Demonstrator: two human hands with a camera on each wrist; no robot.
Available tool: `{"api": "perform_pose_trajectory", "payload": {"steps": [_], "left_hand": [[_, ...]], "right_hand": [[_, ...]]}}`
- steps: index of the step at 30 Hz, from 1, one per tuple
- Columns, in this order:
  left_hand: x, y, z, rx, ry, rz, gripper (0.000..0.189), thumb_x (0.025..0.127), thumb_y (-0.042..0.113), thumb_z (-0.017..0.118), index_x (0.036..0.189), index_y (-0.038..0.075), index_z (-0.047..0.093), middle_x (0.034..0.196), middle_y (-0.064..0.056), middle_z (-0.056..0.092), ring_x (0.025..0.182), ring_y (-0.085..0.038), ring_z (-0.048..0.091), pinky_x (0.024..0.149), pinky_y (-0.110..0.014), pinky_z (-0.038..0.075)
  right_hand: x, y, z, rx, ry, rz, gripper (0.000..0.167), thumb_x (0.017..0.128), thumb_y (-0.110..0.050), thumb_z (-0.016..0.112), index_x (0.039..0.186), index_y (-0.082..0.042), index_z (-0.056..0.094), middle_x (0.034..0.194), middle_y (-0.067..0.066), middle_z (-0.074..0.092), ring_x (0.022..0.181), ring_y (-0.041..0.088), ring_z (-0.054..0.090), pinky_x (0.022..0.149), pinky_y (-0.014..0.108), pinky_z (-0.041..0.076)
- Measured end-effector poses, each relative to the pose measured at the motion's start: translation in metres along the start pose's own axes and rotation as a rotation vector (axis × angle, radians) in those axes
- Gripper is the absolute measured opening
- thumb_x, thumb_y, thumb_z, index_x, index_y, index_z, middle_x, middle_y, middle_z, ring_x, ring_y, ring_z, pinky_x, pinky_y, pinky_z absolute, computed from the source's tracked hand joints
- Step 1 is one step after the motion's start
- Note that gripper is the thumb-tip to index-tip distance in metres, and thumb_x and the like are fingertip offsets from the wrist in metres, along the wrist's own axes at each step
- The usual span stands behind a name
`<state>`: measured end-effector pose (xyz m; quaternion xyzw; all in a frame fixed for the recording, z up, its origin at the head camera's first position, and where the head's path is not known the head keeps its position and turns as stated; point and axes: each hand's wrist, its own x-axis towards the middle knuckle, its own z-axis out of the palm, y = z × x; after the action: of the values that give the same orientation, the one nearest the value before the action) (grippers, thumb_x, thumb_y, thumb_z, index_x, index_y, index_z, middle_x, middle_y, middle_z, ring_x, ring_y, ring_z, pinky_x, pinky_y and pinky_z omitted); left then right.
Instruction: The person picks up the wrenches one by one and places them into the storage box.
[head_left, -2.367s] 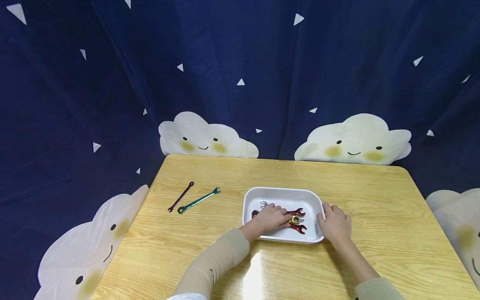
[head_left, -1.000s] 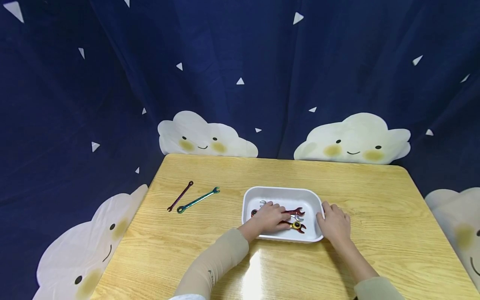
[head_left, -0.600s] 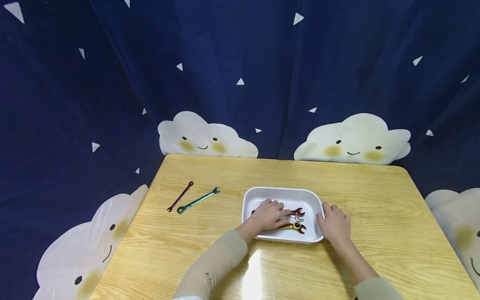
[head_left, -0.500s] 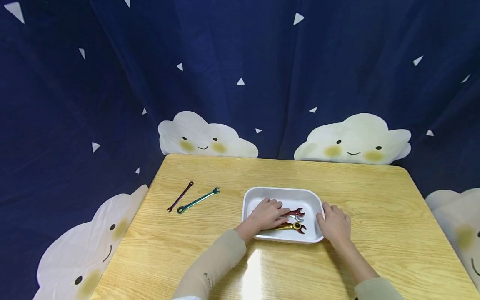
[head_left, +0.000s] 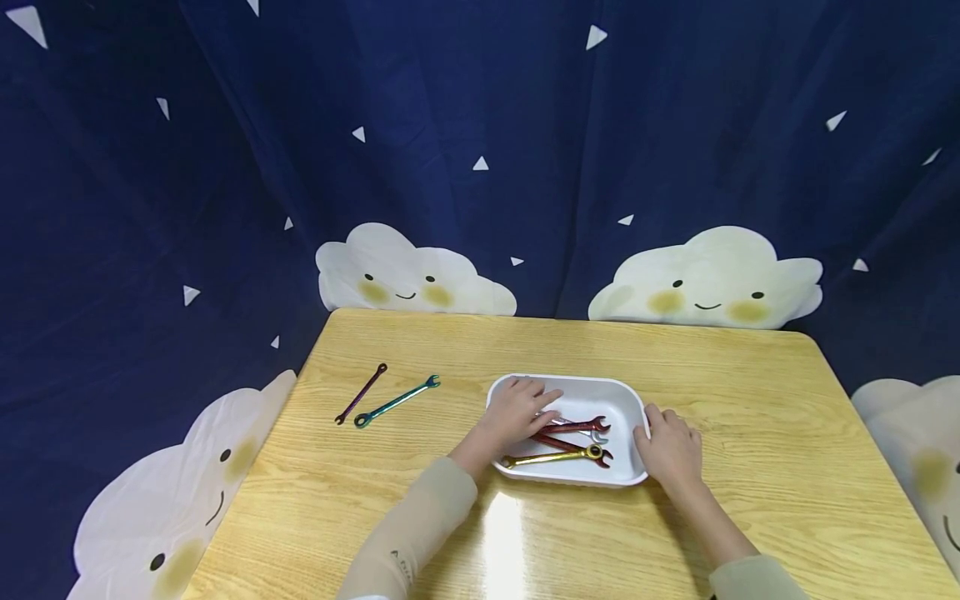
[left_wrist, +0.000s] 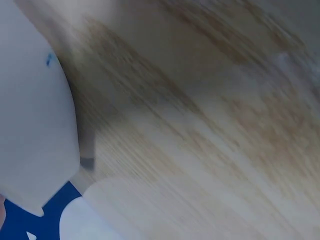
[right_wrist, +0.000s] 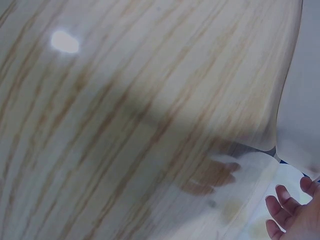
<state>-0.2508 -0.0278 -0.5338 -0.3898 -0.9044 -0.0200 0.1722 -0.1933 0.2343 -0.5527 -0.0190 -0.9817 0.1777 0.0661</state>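
In the head view, my left hand [head_left: 516, 410] is over the left end of a white tray [head_left: 633, 402], fingers spread and pointing right. Its lower fingertips reach the left ends of a red combination wrench [head_left: 576, 427] and a silver wrench [head_left: 598, 437], hiding them. A second red wrench [head_left: 557, 442] slants below these. Along the tray's near side lies a gold ratcheting wrench [head_left: 546, 458], fully visible. My right hand [head_left: 670, 442] grips the tray's right rim, thumb inside, fingers outside. In the right wrist view those fingers [right_wrist: 284, 206] show beside the tray.
To the tray's left on the wooden table [head_left: 735, 375] lie a thin purple wrench [head_left: 362, 393] and a teal wrench [head_left: 397, 402]. Behind stands a dark blue curtain [head_left: 420, 192] with white clouds. The left wrist view shows mostly table and a pale wall at left.
My left hand has let go of the gold wrench and moved left and away from me. The gold wrench, partly covered before, now shows whole. My right hand has stayed on the rim.
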Motion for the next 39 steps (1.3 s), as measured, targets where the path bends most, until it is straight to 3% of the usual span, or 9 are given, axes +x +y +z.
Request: {"api": "perform_pose_trajectory", "payload": {"steps": [10, 25, 39], "left_hand": [[-0.008, -0.024, -0.003, -0.023, 0.117, -0.087, 0.036, 0.088, 0.043, 0.054, 0.117, 0.023, 0.063, 0.095, 0.002, 0.058, 0.09, -0.015, 0.053, 0.084, -0.032, 0.04], [-0.024, -0.053, -0.008, -0.111, 0.3, -0.28, 0.028, 0.081, 0.037, 0.066, 0.101, 0.018, 0.07, 0.091, 0.0, 0.064, 0.086, -0.017, 0.055, 0.082, -0.034, 0.043], [-0.047, -0.075, -0.01, -0.248, 0.237, -0.461, 0.035, 0.081, 0.039, 0.066, 0.105, 0.013, 0.065, 0.102, -0.003, 0.064, 0.095, -0.021, 0.054, 0.089, -0.04, 0.039]], "right_hand": [[0.0, 0.001, 0.0, 0.006, 0.006, -0.005, 0.028, 0.088, -0.024, 0.046, 0.106, -0.004, 0.05, 0.096, 0.024, 0.054, 0.09, 0.044, 0.052, 0.08, 0.059, 0.031], [-0.001, 0.0, -0.001, 0.009, 0.003, -0.004, 0.03, 0.088, -0.024, 0.046, 0.109, -0.003, 0.05, 0.097, 0.024, 0.054, 0.09, 0.043, 0.052, 0.078, 0.058, 0.032], [0.0, 0.0, -0.001, 0.004, -0.006, 0.003, 0.031, 0.088, -0.024, 0.046, 0.112, -0.004, 0.049, 0.098, 0.024, 0.054, 0.091, 0.043, 0.052, 0.079, 0.058, 0.032]]}}
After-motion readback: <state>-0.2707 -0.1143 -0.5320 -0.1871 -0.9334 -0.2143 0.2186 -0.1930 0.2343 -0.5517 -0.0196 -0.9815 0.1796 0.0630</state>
